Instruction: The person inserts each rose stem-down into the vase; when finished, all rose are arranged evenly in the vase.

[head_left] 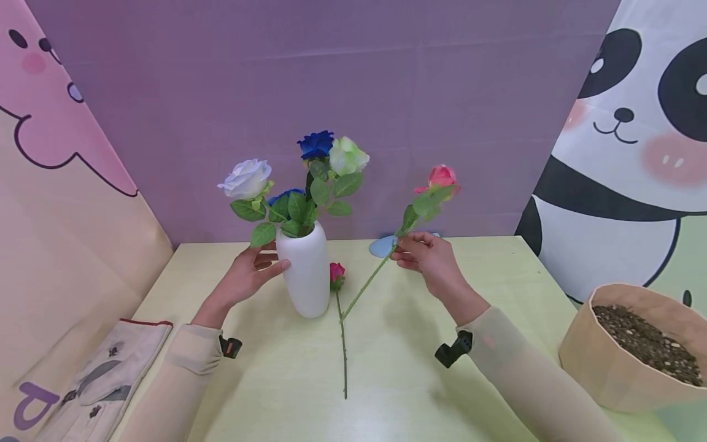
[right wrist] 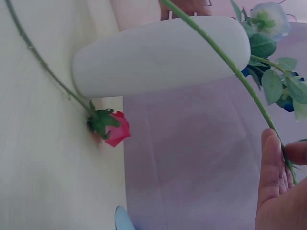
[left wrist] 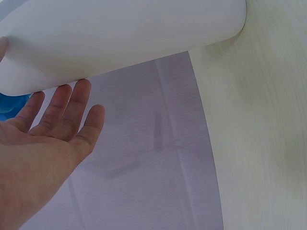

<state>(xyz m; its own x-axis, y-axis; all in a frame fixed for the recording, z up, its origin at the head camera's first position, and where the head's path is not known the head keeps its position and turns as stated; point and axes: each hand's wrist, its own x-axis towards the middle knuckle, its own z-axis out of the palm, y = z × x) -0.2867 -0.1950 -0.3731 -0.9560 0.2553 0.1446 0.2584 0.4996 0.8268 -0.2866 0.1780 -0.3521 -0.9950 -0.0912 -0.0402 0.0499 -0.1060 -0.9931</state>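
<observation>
A white vase (head_left: 309,276) stands on the table, with white, blue and pale green roses in it. My left hand (head_left: 251,276) holds it near the top, thumb at the front and fingertips against the far side; the left wrist view shows those fingers (left wrist: 62,112) fairly straight. To the vase's right, my right hand (head_left: 433,264) pinches the green stem of a pink rose (head_left: 442,177). This rose tilts, bloom up, with its stem slanting down to the left. Another rose, deep red-pink (head_left: 337,273), lies beside the vase; its stem points towards me.
A tan pot of soil (head_left: 585,344) stands at the right table edge. Behind the right hand is a light blue flat object (head_left: 381,247), partly hidden. A folded pale cloth (head_left: 107,380) with a red edge lies at the left. A purple backdrop (head_left: 386,92) rises behind the table.
</observation>
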